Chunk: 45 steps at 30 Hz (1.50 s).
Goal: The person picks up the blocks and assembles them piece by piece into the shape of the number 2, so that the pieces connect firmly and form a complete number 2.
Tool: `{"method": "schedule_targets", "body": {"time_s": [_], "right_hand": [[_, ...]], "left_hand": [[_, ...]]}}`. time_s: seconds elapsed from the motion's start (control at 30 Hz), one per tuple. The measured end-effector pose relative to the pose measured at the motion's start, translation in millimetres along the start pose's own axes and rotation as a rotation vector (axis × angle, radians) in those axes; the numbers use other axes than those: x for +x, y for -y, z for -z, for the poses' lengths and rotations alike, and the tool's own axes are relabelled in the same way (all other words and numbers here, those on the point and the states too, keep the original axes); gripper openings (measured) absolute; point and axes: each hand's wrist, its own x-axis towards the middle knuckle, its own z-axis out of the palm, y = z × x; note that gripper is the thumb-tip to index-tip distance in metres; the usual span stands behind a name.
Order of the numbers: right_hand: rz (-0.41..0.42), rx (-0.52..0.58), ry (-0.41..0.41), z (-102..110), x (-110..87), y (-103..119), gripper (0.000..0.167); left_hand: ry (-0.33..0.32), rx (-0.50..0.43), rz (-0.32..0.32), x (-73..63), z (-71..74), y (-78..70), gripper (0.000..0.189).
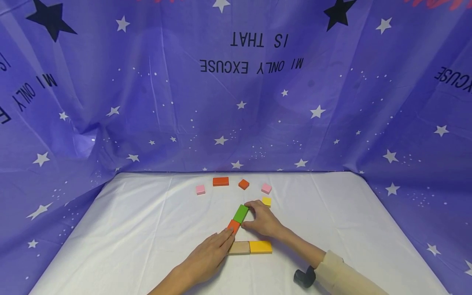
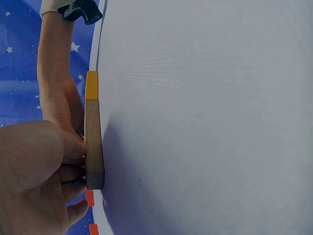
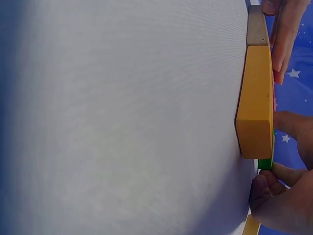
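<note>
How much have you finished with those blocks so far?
Looks done: the wooden block and long yellow block lie end to end. In hand: the right hand pinches the green block, which meets the orange block under the left hand. Probably left: two pink blocks, two more orange blocks and a small yellow block, not joined to either row.

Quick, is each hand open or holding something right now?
Left hand: open, touching a red block.
Right hand: holding the green block.
</note>
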Motion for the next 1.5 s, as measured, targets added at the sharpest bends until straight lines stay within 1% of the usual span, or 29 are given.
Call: {"method": "schedule_targets", "body": {"time_s": [0.2,0.5,0.73,0.9,1.07,1.17,1.27,1.37,1.5], "right_hand": [[0.004,-0.016,0.006,1,-0.1,3,0.062],[-0.006,-0.009,0.005,1,1.6,3,0.063],[0.007,-0.001,-0.003,3,1.4,0,0.068],[0.024,0.029,-0.045,9,-0.8,-6,0.066],[0.038,0.074,-0.114,19,-3.1,-15,0.052],[0.016,0.107,-0.144,27,-3.7,-23,0.044],[-0.021,0.114,-0.174,34,-4.1,-31,0.040],[-0.052,0.100,-0.194,40,-4.1,-39,0.039],[-0.059,0.081,-0.203,46,-3.5,-49,0.040]], "left_hand": [[-0.009,0.005,-0.004,-0.1,-2.3,0.9,0.050],[-0.038,0.004,-0.013,0.5,-3.9,2.1,0.048],[-0.043,0.002,-0.014,1.4,-4.5,2.8,0.049],[-0.021,-0.007,0.006,1.4,-4.4,2.0,0.048],[-0.003,-0.006,0.017,0.6,-3.7,0.6,0.048],[-0.004,-0.009,0.015,0.0,-3.2,-0.1,0.048],[-0.008,-0.011,0.013,-0.5,-3.3,-0.1,0.048],[-0.010,-0.008,0.015,-0.6,-4.1,0.6,0.047],[-0.008,-0.007,0.017,-0.8,-5.4,1.4,0.047]]}}
